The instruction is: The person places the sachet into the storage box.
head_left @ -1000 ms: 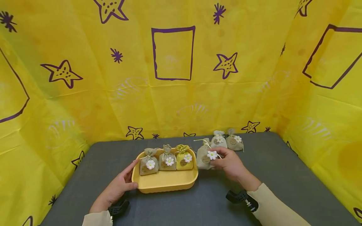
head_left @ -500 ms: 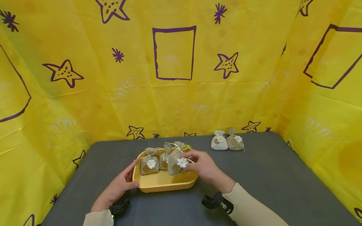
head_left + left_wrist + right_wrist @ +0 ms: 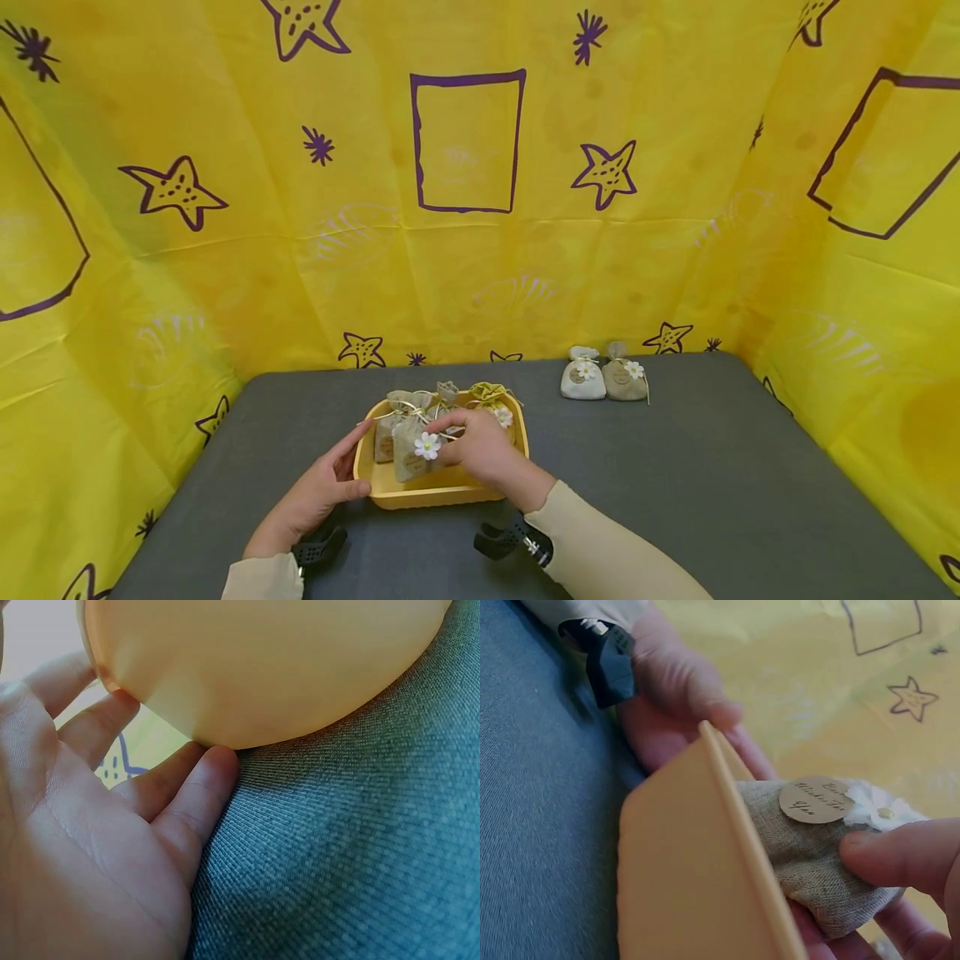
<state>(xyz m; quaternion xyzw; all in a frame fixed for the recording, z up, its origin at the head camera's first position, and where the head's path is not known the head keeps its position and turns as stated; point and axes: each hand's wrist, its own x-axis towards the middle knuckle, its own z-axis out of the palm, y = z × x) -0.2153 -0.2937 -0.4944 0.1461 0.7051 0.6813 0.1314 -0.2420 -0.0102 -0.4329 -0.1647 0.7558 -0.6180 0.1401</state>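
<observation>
My right hand (image 3: 483, 450) pinches a beige cloth pouch (image 3: 409, 460) between thumb and fingers. White flower and round paper tag show on it, and a thin cord ties its neck. The pouch is held over the left part of a yellow tray (image 3: 442, 499), in front of another beige pouch (image 3: 384, 439). Thumb near the front corner and fingers along the side wall, my left hand (image 3: 315, 500) holds the tray's left end. Behind my right hand in the tray are a greyish pouch (image 3: 447, 393), mostly hidden, and a yellow pouch (image 3: 489, 393).
A white pouch (image 3: 582, 383) and a brown pouch (image 3: 626, 383) stand side by side at the back right of the dark grey table (image 3: 675, 483). A yellow cloth backdrop (image 3: 465, 292) with purple drawings closes off the back and sides.
My right hand has carried the beige pouch leftward from the table beside the tray, past the yellow pouch, to over the tray's left part. My left hand keeps its place.
</observation>
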